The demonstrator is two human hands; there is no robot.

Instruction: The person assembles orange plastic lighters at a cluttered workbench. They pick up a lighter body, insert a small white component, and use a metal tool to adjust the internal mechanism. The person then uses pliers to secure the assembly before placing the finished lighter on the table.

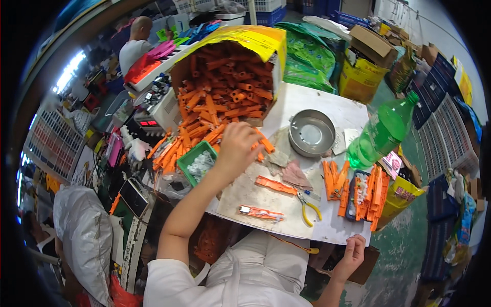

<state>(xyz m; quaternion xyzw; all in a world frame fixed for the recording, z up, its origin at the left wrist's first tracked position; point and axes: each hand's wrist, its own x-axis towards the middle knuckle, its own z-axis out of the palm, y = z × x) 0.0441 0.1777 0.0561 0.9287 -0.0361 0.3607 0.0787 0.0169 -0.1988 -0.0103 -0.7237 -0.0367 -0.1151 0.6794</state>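
Note:
My left hand (238, 147) reaches over the near edge of a heap of orange plastic casings (225, 97). Its bent fingers close at the tips on an orange casing (265, 141); part of that grip is hidden. Beside my left wrist sits a green bin (188, 162) of small clear-white pieces. My right hand (352, 257) is curled at the table's front right edge, and whatever its fingers hold, if anything, is hidden. Between the hands lie an orange casing half (276, 185), another casing with parts fitted in it (262, 213), and yellow-handled pliers (309, 209).
A round metal bowl (312, 133) stands at the table's back, with a green plastic bottle (383, 130) to its right. Orange casings surround a dark tray (353, 204) at the right edge. A pink cloth (296, 175) lies mid-table. Another person (135, 46) sits far left.

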